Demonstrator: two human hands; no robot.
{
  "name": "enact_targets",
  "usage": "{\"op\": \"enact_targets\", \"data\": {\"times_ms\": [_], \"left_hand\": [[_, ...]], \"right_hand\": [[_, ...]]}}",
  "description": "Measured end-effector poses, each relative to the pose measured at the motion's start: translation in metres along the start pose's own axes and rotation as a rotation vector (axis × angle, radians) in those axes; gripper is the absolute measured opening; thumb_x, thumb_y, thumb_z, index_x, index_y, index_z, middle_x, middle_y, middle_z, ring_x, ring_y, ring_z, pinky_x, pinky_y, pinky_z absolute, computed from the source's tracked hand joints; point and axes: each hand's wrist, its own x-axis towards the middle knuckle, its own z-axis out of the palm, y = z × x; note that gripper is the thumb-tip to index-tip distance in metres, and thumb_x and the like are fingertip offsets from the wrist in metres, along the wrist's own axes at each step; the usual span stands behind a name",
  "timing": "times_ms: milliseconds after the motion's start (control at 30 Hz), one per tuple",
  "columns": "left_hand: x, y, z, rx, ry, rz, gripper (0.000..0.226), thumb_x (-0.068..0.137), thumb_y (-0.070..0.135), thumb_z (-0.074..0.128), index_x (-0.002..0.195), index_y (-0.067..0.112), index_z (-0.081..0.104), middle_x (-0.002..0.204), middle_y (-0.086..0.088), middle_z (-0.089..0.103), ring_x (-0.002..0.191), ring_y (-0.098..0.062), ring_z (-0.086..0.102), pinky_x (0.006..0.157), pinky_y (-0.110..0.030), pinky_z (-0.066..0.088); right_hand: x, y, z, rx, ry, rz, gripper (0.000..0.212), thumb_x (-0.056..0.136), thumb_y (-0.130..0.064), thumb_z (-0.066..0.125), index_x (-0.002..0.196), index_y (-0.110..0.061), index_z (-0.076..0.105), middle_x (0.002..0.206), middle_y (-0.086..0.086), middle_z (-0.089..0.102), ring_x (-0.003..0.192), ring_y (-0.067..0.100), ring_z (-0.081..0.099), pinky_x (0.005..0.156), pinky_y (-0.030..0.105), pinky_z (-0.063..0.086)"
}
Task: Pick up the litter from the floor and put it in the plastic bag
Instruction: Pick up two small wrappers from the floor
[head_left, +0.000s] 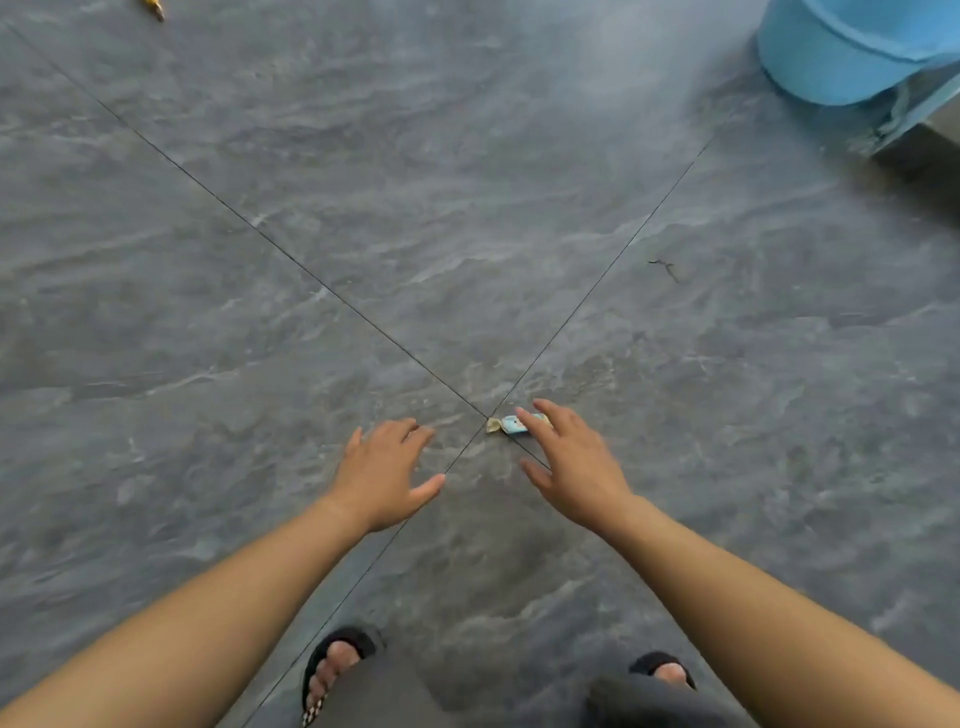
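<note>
Blue wrapper (511, 425) on floor (363, 208), print illegible, right hand (571, 465) over it

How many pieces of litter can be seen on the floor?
3: a wrapper by the right hand, a yellow scrap at the top-left edge, a dark thread right of centre. Others may be hidden.

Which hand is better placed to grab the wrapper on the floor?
Right. The right hand reaches over the wrapper, partly covering one end. The left hand is spread open on the other side of the tile joint, clearly farther away.
</note>
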Motion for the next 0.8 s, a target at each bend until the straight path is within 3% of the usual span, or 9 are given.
{"op": "enact_targets", "data": {"times_ms": [67,133,200,300,467,567,667,800], "left_hand": [[0.037,-0.016,0.036,0.028,0.011,0.017,0.067,0.085,0.061,0.038,0.142,0.028,0.027,0.152,0.001,0.025,0.141,-0.019,0.019,0.113,-0.053,0.015],[0.062,-0.027,0.062,0.041,0.048,0.03,0.072,0.083,0.065,0.03,0.145,0.03,0.022,0.155,0.002,0.016,0.144,-0.02,0.01,0.114,-0.055,0.011],[0.075,-0.035,0.083,0.046,0.122,0.044,0.076,0.077,0.066,0.023,0.145,0.031,0.022,0.155,0.001,0.019,0.143,-0.021,0.01,0.112,-0.057,0.015],[0.075,-0.037,0.101,0.079,0.221,0.074,0.069,0.082,0.059,0.029,0.144,0.029,0.024,0.153,-0.004,0.028,0.139,-0.022,0.013,0.107,-0.059,0.021],[0.074,-0.029,0.107,-0.022,0.24,-0.001,0.065,0.084,0.058,0.029,0.143,0.032,0.025,0.154,-0.002,0.025,0.141,-0.02,0.009,0.11,-0.058,0.01],[0.077,-0.035,0.112,-0.053,0.287,0.011,0.064,0.082,0.061,0.03,0.142,0.036,0.027,0.154,0.001,0.025,0.141,-0.018,0.01,0.11,-0.057,0.01],[0.077,-0.038,0.111,-0.049,0.29,0.017,0.065,0.081,0.063,0.03,0.141,0.039,0.027,0.153,0.002,0.027,0.141,-0.017,0.014,0.109,-0.057,0.015],[0.07,-0.027,0.076,-0.006,0.101,-0.012,0.067,0.083,0.065,0.025,0.144,0.037,0.02,0.156,0.002,0.018,0.143,-0.021,0.015,0.11,-0.049,0.022]], "right_hand": [[0.032,0.019,0.038,-0.013,0.023,-0.011,0.059,0.088,-0.033,0.053,0.141,-0.027,0.029,0.149,0.004,0.03,0.135,0.025,0.028,0.102,0.042,0.034],[0.053,0.032,0.063,-0.03,0.024,-0.007,0.058,0.086,-0.03,0.056,0.139,-0.027,0.033,0.146,0.004,0.034,0.133,0.025,0.03,0.102,0.042,0.03],[0.063,0.041,0.079,-0.041,0.051,-0.004,0.054,0.081,-0.027,0.062,0.132,-0.027,0.044,0.134,0.005,0.046,0.125,0.027,0.039,0.097,0.043,0.032],[0.06,0.046,0.086,-0.037,0.08,0.06,0.039,0.08,-0.023,0.063,0.118,-0.023,0.054,0.109,0.007,0.055,0.101,0.032,0.052,0.081,0.039,0.04],[0.051,0.043,0.087,0.022,0.085,0.147,0.048,0.089,-0.029,0.054,0.133,-0.021,0.038,0.118,0.005,0.047,0.107,0.026,0.046,0.073,0.036,0.046],[0.058,0.04,0.092,0.005,0.071,0.109,0.042,0.09,-0.029,0.052,0.129,-0.019,0.043,0.117,0.009,0.047,0.104,0.029,0.045,0.068,0.038,0.045],[0.06,0.037,0.094,0.006,0.061,0.1,0.038,0.092,-0.028,0.048,0.126,-0.014,0.043,0.12,0.009,0.046,0.106,0.029,0.043,0.075,0.038,0.044],[0.053,0.03,0.062,0.078,0.081,0.101,0.038,0.094,-0.027,0.045,0.127,-0.011,0.041,0.121,0.009,0.045,0.106,0.029,0.048,0.073,0.035,0.041]]}}
